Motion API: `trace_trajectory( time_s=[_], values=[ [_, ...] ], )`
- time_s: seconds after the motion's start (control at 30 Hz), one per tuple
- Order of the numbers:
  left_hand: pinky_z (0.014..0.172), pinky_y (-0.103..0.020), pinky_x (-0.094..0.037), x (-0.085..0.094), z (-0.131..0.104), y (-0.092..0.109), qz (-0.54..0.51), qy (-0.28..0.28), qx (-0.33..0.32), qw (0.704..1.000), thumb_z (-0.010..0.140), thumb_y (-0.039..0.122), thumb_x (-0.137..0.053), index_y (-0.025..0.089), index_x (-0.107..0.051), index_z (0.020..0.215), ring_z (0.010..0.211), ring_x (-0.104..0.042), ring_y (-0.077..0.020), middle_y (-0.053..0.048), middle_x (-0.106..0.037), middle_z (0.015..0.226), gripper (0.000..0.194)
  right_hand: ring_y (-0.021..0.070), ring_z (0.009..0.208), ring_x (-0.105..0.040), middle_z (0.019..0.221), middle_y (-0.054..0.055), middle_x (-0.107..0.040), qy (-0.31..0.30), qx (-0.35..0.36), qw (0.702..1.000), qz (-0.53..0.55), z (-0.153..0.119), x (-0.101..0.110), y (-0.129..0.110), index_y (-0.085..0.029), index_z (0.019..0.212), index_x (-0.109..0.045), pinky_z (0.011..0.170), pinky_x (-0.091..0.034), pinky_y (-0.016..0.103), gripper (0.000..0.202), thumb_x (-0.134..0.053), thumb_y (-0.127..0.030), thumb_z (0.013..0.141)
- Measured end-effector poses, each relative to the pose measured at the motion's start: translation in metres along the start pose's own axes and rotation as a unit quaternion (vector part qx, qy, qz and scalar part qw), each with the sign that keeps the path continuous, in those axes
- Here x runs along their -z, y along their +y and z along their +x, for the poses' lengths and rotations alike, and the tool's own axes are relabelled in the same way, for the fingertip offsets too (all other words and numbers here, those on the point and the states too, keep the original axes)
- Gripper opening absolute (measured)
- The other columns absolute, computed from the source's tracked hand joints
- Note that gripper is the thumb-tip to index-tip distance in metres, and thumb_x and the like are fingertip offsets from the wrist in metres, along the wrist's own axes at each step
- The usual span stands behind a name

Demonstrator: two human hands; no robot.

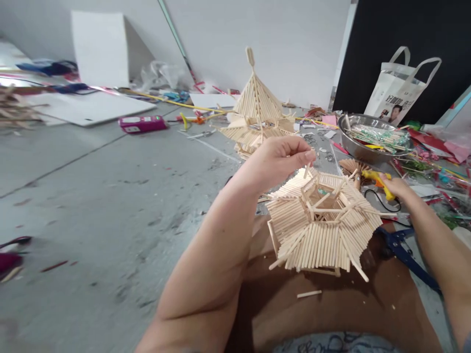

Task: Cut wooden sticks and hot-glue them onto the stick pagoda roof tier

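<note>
A white panel (100,49) stands upright against the pale wall (294,39). A flat white board (91,107) lies on the grey floor (91,196) in front of it. Crumpled clear plastic (162,74) is located right of the panel, near a slanted pale-green strip (174,37). A magenta cylindrical item (143,124) lies on its side. At far right, a white printed carrier bag (399,90), handles raised, stands before a black panel (362,46).
</note>
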State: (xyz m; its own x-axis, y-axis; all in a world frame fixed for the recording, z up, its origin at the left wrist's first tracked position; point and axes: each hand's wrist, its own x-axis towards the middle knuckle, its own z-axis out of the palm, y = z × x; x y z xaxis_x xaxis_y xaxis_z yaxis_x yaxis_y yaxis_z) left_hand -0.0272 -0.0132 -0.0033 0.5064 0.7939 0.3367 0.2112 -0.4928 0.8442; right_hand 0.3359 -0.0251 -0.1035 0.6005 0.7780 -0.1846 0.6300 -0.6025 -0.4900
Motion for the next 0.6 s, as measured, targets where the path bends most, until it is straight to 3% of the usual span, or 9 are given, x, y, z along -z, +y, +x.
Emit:
trace_trajectory(
  time_s=[0.1, 0.13, 0.2, 0.3, 0.4, 0.47, 0.6],
  values=[
    [0.046, -0.021, -0.032, -0.001, 0.0, 0.001, 0.013, -0.004, -0.005, 1.0, 0.075, 0.024, -0.055, 0.014, -0.057, 0.064, 0.048, -0.04, -0.0064, 0.002, -0.049, 0.053, 0.015, 0.0451, 0.107, -0.049, 0.101, 0.031, -0.061, 0.066, 0.03, 0.993, -0.098, -0.019, 0.014, -0.014, -0.007, 0.075, -0.065, 0.087, -0.033, 0.056, 0.05, -0.052, -0.055, 0.072],
    [0.046, -0.021, -0.031, -0.001, 0.0, 0.001, 0.011, -0.004, -0.004, 1.0, 0.075, 0.024, -0.055, 0.014, -0.057, 0.064, 0.048, -0.04, -0.0064, 0.002, -0.049, 0.052, 0.015, 0.0406, 0.102, -0.054, 0.097, 0.025, -0.064, 0.09, 0.087, 0.982, -0.138, -0.031, 0.02, -0.021, -0.011, 0.081, -0.066, 0.084, -0.037, 0.053, 0.049, -0.048, -0.056, 0.075],
    [0.046, -0.021, -0.031, -0.002, 0.0, 0.002, 0.006, -0.007, 0.001, 1.0, 0.074, 0.024, -0.056, 0.014, -0.056, 0.062, 0.048, -0.04, -0.0065, 0.002, -0.048, 0.052, 0.016, 0.0269, 0.084, -0.062, 0.087, 0.012, -0.067, 0.127, 0.246, 0.956, -0.096, -0.062, 0.031, -0.042, -0.018, 0.091, -0.065, 0.077, -0.045, 0.041, 0.038, -0.049, -0.049, 0.078],
    [0.045, -0.02, -0.03, -0.005, 0.0, 0.002, 0.01, -0.017, -0.001, 1.0, 0.073, 0.025, -0.058, 0.014, -0.054, 0.058, 0.048, -0.038, -0.0059, 0.004, -0.045, 0.051, 0.019, 0.0175, 0.074, -0.062, 0.091, 0.006, -0.066, 0.147, 0.478, 0.866, -0.004, -0.116, 0.038, -0.08, -0.021, 0.096, -0.063, 0.072, -0.049, 0.033, 0.025, -0.053, -0.038, 0.08],
    [0.043, -0.019, -0.028, -0.007, -0.001, 0.004, 0.009, -0.041, -0.009, 0.999, 0.073, 0.026, -0.059, 0.014, -0.056, 0.059, 0.047, -0.037, -0.0055, 0.004, -0.045, 0.051, 0.018, 0.0188, 0.091, -0.061, 0.103, 0.006, -0.064, 0.121, 0.632, 0.765, -0.017, -0.158, 0.034, -0.113, -0.024, 0.102, -0.061, 0.077, -0.049, 0.033, 0.021, -0.052, -0.027, 0.083],
    [0.043, -0.019, -0.029, -0.009, -0.001, 0.004, 0.002, -0.056, -0.012, 0.998, 0.072, 0.025, -0.06, 0.014, -0.058, 0.061, 0.048, -0.038, -0.0056, 0.004, -0.046, 0.052, 0.016, 0.0188, 0.097, -0.059, 0.106, 0.006, -0.064, 0.116, 0.675, 0.727, -0.05, -0.171, 0.028, -0.128, -0.023, 0.104, -0.061, 0.081, -0.049, 0.034, 0.022, -0.047, -0.024, 0.086],
    [0.045, -0.018, -0.032, -0.01, -0.001, 0.005, 0.006, -0.061, -0.01, 0.998, 0.07, 0.022, -0.06, 0.014, -0.058, 0.06, 0.051, -0.042, -0.0064, 0.004, -0.05, 0.053, 0.013, 0.0178, 0.093, -0.06, 0.101, 0.008, -0.065, 0.141, 0.697, 0.695, -0.104, -0.171, 0.019, -0.137, -0.018, 0.1, -0.062, 0.076, -0.049, 0.031, 0.024, -0.042, -0.025, 0.089]
  ],
)
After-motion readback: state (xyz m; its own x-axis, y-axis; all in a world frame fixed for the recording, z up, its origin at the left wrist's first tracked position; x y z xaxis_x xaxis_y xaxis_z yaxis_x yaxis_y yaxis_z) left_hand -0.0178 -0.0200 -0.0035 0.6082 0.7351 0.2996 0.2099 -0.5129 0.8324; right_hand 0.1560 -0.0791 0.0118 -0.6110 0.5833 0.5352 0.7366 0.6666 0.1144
